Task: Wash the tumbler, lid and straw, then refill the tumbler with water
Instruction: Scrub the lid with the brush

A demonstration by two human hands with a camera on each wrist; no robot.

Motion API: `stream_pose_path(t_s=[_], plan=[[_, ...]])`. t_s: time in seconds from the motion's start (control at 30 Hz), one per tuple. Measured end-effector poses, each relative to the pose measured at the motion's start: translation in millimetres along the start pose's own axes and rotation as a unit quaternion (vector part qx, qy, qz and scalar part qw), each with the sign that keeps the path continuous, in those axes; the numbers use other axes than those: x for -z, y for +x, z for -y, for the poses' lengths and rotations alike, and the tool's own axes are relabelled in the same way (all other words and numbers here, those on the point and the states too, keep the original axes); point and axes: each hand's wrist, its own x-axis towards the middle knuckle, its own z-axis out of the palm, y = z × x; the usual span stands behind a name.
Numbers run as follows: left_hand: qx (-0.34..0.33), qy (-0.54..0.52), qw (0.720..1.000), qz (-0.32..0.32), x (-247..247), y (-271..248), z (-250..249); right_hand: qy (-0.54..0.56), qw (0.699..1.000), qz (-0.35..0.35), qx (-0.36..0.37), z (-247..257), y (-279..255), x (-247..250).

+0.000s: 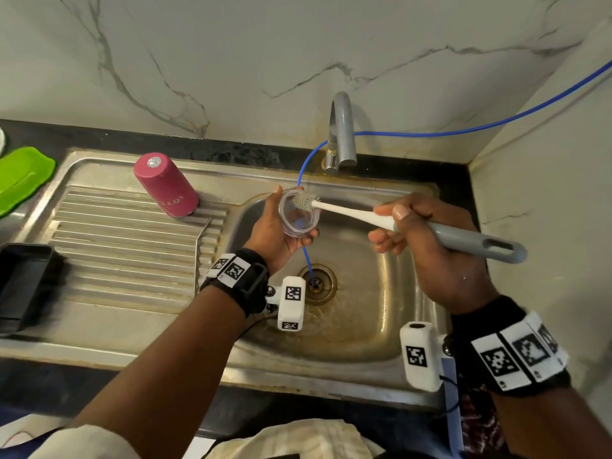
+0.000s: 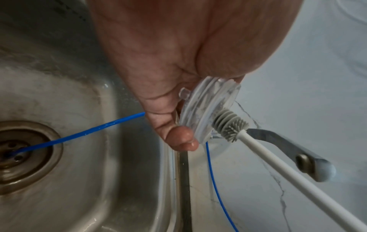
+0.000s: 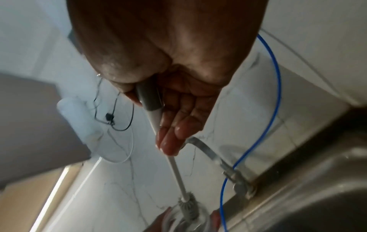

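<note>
Clear lid [image 1: 299, 212] sits over the sink [image 1: 390, 346], at 9 o'clock from my right hand [image 1: 427, 246], its hollow facing 3. Brush [image 1: 381, 217] runs 3-to-9, bristles on the lid. Left hand [image 1: 278, 231] pinches the lid's rim, palm up. Right hand wraps the handle. Pink tumbler [image 1: 165, 185] stands inverted on the drainboard at 10.

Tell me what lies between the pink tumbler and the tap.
In the head view, bare steel sink rim and black counter lie between the upside-down pink tumbler and the tap; a blue tube hangs beside the tap.
</note>
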Motion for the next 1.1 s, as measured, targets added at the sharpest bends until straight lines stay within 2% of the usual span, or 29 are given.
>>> stream_pose_path(t_s=[0.13, 0.23, 0.47, 0.67, 0.93, 1.03, 1.1], plan=[[-0.007, 0.003, 1.000, -0.010, 7, -2, -2, 0.050, 0.998, 0.028, -0.035, -4, 1, 1], [-0.010, 0.005, 1.000, 0.006, 10, -3, -6, 0.087, 0.994, 0.044, -0.046, -5, 4, 4], [-0.001, 0.004, 1.000, 0.002, 10, -3, -10, -0.050, 0.998, 0.035, 0.025, -1, 2, 0], [-0.009, 0.014, 1.000, 0.004, 11, 0, -4, -0.033, 0.999, 0.020, 0.010, 5, -3, -4], [-0.012, 0.014, 1.000, 0.012, 6, -1, -9, -0.016, 0.997, 0.071, 0.017, 12, -3, 3], [-0.020, 0.026, 0.999, -0.007, 8, 0, -7, -0.067, 0.995, 0.058, 0.034, 10, -1, 2], [-0.021, 0.029, 0.999, -0.015, 9, 2, -4, -0.055, 0.997, 0.044, 0.023, 8, 2, 3]])
